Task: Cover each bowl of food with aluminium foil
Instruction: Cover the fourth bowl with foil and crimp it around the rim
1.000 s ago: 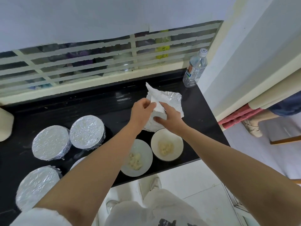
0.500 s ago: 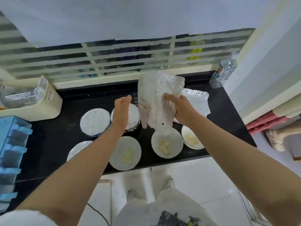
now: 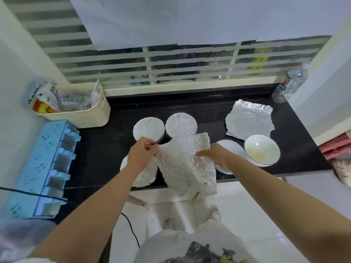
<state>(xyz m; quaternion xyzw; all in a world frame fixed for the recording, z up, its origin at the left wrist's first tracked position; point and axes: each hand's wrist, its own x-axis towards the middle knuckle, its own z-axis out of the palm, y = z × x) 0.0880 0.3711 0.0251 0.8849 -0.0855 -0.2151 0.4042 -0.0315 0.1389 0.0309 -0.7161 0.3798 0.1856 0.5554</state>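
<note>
Foil sheet (image 3: pixel 187 164) stretched between both hands

The black counter (image 3: pixel 209 111) runs below the window; a cream bin (image 3: pixel 89 112) stands at its back left, a blue rack (image 3: pixel 38 168) along the left end. Two foil-covered bowls (image 3: pixel 148 128) (image 3: pixel 181 124) sit side by side mid-counter; a third covered bowl (image 3: pixel 146 175) lies near the front edge, partly hidden. On the right stand an open bowl (image 3: pixel 262 149) and a half-hidden white bowl (image 3: pixel 230 149); a loose foil sheet (image 3: pixel 248 119) lies behind them; a water bottle (image 3: pixel 288 84) stands in the far corner.
</note>
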